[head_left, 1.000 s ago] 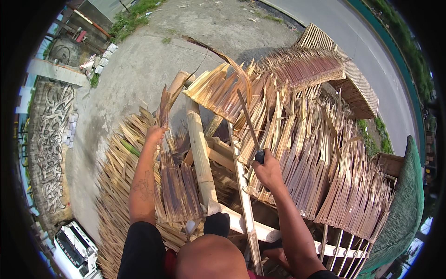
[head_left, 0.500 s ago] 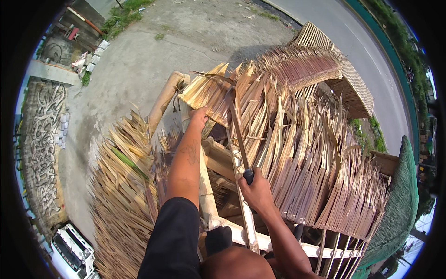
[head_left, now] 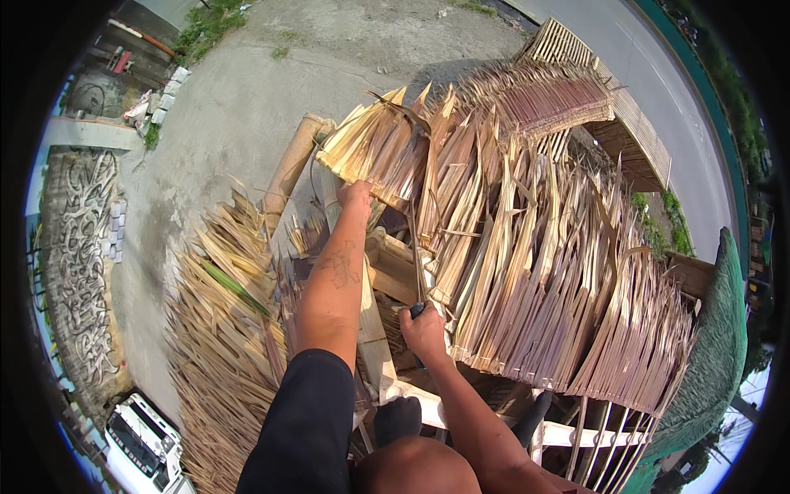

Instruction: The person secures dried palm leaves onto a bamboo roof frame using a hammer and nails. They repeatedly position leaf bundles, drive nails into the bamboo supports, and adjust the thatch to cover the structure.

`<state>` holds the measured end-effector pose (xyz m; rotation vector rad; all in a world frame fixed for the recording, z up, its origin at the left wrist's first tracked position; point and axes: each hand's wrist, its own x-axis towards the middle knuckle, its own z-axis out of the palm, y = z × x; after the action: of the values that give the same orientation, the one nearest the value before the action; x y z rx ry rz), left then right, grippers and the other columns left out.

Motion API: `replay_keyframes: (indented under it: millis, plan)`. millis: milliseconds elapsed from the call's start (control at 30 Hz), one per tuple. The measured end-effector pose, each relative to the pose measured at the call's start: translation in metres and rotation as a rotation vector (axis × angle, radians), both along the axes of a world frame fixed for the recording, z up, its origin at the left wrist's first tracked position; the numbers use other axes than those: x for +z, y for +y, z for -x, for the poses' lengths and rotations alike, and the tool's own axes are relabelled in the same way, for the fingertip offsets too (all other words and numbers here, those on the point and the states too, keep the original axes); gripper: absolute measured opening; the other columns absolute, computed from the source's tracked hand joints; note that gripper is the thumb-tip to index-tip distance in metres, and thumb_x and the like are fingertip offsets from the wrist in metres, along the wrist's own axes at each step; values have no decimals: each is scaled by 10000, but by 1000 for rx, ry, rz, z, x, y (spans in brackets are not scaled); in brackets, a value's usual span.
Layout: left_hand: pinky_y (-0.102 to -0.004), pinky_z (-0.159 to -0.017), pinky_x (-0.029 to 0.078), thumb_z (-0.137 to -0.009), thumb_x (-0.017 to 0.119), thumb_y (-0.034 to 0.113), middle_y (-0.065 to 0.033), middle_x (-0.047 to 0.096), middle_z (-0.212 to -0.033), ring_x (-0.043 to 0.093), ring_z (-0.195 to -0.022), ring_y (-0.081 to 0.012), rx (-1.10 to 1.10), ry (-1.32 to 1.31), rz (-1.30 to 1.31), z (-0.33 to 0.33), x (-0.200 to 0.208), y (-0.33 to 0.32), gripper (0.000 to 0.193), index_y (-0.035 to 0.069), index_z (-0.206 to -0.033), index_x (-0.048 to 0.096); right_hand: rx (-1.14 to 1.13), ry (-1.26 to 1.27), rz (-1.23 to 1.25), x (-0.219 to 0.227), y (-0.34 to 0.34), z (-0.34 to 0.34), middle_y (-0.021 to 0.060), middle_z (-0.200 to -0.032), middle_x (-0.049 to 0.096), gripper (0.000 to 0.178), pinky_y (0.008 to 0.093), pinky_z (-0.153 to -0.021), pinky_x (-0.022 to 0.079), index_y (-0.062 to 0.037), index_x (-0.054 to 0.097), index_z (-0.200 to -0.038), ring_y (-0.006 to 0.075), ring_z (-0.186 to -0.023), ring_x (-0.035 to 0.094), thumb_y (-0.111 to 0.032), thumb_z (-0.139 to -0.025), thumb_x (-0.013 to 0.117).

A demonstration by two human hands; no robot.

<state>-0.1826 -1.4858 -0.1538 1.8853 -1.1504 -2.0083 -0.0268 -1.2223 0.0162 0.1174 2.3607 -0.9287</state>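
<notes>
Left hand (head_left: 355, 196) now grips thatch panel (head_left: 374, 148); right hand (head_left: 424, 333) lowered knife (head_left: 415, 263).

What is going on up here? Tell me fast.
A person is working on a thatch roof, high above the ground. The left hand grips a palm-leaf panel at the roof's edge. The right hand holds a knife, blade pointing toward that panel. Rows of dried leaves already cover the frame to the right.

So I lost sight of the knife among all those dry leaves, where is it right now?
In the head view it is just right of centre: the right hand grips the knife, whose blade points up along the thatch panel, below the left hand.
</notes>
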Motion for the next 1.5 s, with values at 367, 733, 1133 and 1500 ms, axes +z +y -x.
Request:
replay_keyframes:
  millis: [367,733,1133,1500]
  plan:
    - [-383,-657,471,-765,774,48,-126,681,-804,617,-699,-203,-175,-4,494,-6,48,19,168,-33,-816,636,-77,-97,79,-25,6,-13,165,-588,621,345,391,-506,517,71,598,-724,243,-484,624,-255,-810,672]
    - [-460,-679,539,-767,670,57,-190,683,-791,664,-737,-393,-955,307,1129,15,135,185,244,70,-1004,728,29,-78,253,-65,-9,-8,152,-630,649,315,360,-506,518,57,643,-766,228,-505,635,-250,-834,656]
    - [-354,-740,497,-817,643,-34,-167,715,-929,685,-808,-249,260,-1,1045,-146,171,-30,189,-83,-999,637,-95,-464,156,50,52,0,82,-587,586,236,345,-474,496,31,572,-814,189,-469,584,-197,-818,632]
    - [-456,-538,426,-867,694,127,-214,611,-630,597,-542,-351,-119,-425,1084,-227,128,28,168,-33,-866,643,95,-306,117,59,84,-8,77,-558,569,248,328,-464,486,32,554,-849,173,-460,577,-197,-824,645]
